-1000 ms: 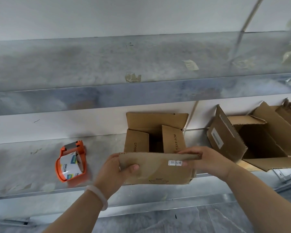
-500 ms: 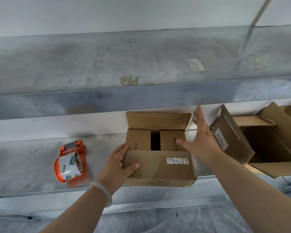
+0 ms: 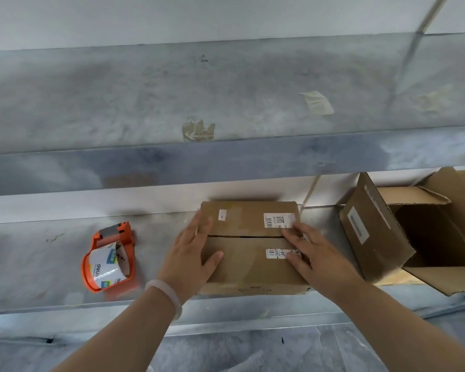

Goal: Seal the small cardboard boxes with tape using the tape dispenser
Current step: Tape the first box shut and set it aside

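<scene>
Hands, left [image 3: 192, 253] and right [image 3: 313, 255], press flat on closed box [image 3: 250, 264].

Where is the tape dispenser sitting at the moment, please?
In the head view, the orange tape dispenser lies untouched on the metal shelf, left of the closed small box and beyond the left hand.

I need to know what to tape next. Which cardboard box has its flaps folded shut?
The middle box, under both hands, beside the orange tape dispenser. Its flaps meet at a seam. The box on the right gapes open.
</scene>
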A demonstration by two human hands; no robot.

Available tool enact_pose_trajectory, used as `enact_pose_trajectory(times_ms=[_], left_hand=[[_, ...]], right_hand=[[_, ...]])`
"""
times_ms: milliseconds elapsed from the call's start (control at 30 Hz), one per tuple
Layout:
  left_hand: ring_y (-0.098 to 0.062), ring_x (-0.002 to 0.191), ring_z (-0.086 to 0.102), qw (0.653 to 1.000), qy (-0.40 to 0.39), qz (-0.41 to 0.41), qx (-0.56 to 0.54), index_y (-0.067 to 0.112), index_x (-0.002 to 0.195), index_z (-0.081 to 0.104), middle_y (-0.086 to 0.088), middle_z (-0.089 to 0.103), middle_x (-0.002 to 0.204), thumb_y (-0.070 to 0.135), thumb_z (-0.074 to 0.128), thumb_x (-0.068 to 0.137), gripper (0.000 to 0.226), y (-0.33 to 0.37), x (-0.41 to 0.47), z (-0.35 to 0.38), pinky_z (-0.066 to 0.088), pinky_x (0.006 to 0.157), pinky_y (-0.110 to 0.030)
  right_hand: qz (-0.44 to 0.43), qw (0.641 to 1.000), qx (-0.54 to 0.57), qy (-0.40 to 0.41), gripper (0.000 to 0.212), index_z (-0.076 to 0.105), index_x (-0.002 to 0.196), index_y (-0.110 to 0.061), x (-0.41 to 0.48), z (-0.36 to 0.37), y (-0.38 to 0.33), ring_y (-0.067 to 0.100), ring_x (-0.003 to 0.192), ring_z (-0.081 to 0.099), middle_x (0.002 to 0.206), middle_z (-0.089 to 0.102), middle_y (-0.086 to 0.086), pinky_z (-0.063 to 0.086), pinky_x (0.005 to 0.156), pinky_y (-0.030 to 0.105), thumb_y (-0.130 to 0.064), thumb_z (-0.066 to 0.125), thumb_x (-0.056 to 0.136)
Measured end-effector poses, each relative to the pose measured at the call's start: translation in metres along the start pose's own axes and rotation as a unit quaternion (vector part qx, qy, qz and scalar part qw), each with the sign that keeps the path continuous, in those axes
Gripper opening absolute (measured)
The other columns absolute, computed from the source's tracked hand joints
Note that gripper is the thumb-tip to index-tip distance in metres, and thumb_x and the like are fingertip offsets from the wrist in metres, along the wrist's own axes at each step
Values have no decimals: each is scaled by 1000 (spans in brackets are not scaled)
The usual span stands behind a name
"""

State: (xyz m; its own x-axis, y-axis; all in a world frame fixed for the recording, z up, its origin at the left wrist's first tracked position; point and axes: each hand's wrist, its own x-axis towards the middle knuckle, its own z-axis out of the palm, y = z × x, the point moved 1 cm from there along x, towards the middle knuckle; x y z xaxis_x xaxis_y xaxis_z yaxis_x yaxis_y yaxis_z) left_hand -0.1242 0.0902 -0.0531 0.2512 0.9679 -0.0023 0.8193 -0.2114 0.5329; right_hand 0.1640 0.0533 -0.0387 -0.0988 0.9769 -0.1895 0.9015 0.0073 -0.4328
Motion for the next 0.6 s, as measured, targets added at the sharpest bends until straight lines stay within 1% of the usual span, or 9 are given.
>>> enact_pose_trajectory(times_ms=[33,100,200,267,333,367,467,533,600], left_hand=[[-8,148,7,999,-22,14,27,36,154,16,21,-1,160,58,44,94,70,0,2,0,10,122,-29],[-8,148,9,999,-27,11,41,35,151,29,22,13,158,64,38,91,68,1,2,1,5,120,-24],[-10,143,24,998,4,-1,61,34,147,40,19,28,155,56,46,94,58,1,-4,2,17,117,-26],[-11,141,29,998,19,-4,63,32,145,44,18,33,154,55,48,94,56,1,-9,2,21,116,-27],[-12,137,35,998,32,-12,53,30,141,50,16,39,151,53,52,93,53,1,-12,1,26,115,-28],[-12,136,36,998,36,-17,49,30,139,52,16,41,149,53,53,92,52,1,-13,1,29,113,-28],[-9,136,34,998,31,-40,39,34,137,50,19,39,148,53,53,92,49,7,-12,-2,33,111,-29],[-7,135,33,998,32,-47,18,35,134,51,20,39,146,52,54,92,46,9,-12,-3,33,110,-27],[-7,134,35,998,30,-53,-12,35,132,51,20,39,145,50,58,91,45,8,-11,-4,33,109,-25]], right_hand=[[-1,1000,-3,1,53,25,149,-48,0,0,0,6,143,20,157,9,-23,32,115,30,-55,37,98],[-1,1000,-1,-2,53,27,149,-48,0,1,2,5,143,20,157,10,-24,31,115,30,-55,38,97],[-14,1000,2,-10,53,33,147,-46,-1,0,1,3,145,16,157,11,-28,26,119,30,-56,42,95],[-37,998,-25,-34,57,31,147,-46,0,-1,0,0,147,6,157,8,-30,19,122,34,-61,38,93],[-56,993,-87,-48,65,25,149,-46,3,-4,-1,1,148,-3,157,4,-29,5,124,33,-70,21,89],[-76,989,-124,-25,75,24,150,-44,6,-4,-2,3,148,-4,157,4,-26,-4,122,31,-76,6,84],[-119,977,-176,9,103,14,155,-33,13,2,-15,7,148,-8,161,4,-14,-15,118,30,-77,-27,72],[-130,976,-175,-14,102,7,156,-30,16,14,-30,8,149,-7,160,-2,-13,-13,119,29,-78,-26,72],[-132,973,-189,-12,88,31,152,-26,17,25,-45,14,147,20,159,27,-5,6,118,36,-76,-4,88]])
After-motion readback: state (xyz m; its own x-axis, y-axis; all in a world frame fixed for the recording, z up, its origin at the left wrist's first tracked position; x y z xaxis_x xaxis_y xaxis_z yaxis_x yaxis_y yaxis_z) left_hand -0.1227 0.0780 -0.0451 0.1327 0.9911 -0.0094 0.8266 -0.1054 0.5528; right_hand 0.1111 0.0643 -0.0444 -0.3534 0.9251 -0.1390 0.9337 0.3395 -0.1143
